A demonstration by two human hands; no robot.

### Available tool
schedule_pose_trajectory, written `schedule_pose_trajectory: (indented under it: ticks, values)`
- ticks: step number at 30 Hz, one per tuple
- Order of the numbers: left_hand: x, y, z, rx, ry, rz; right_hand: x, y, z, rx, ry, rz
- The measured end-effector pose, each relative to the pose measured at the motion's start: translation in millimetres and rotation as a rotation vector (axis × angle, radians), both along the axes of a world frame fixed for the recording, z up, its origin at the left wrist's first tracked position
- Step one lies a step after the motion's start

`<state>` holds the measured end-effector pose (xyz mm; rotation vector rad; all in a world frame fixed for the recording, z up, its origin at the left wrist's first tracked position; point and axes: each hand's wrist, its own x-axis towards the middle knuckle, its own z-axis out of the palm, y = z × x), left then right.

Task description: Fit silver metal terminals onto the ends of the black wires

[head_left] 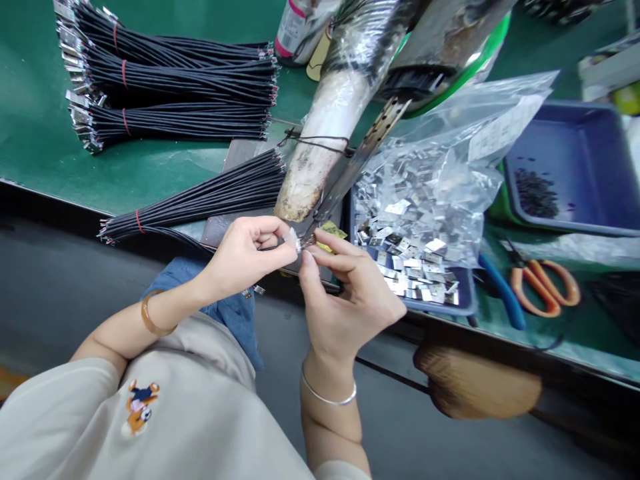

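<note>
My left hand (247,253) pinches a thin black wire with a small metal connector shell (295,239) at its tip. My right hand (345,293) meets it from the right, fingertips closed on the same small shell. Both hands hover at the front edge of the green bench (45,127), just below the wrapped machine arm (330,120). A loose bundle of black wires (210,197) lies just left of my left hand. A clear bag of small metal shells (430,193) rests in a blue tray (467,300) right of my right hand.
Tied bundles of black wires with metal ends (165,80) lie at the back left. A second blue tray (565,167) holds small dark parts at the right. Orange-handled scissors (543,283) and a blue-handled tool (503,293) lie near the front edge. A brown brush (475,383) hangs below the bench.
</note>
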<state>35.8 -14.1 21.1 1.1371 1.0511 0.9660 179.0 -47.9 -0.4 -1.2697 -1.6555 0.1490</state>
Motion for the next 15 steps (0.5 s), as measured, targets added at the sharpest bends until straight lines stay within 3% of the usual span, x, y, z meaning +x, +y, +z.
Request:
schedule_pose_trajectory:
  ticks: [10,15]
  values:
    - [-1,-4,-3.6,0.013,0.082,-0.090,2,-9,-4.9,-0.075,0.079,0.015]
    - [-7,-12,-0.9,0.115,0.166,-0.227,27,-10,-6.1,0.014,0.270,-0.168]
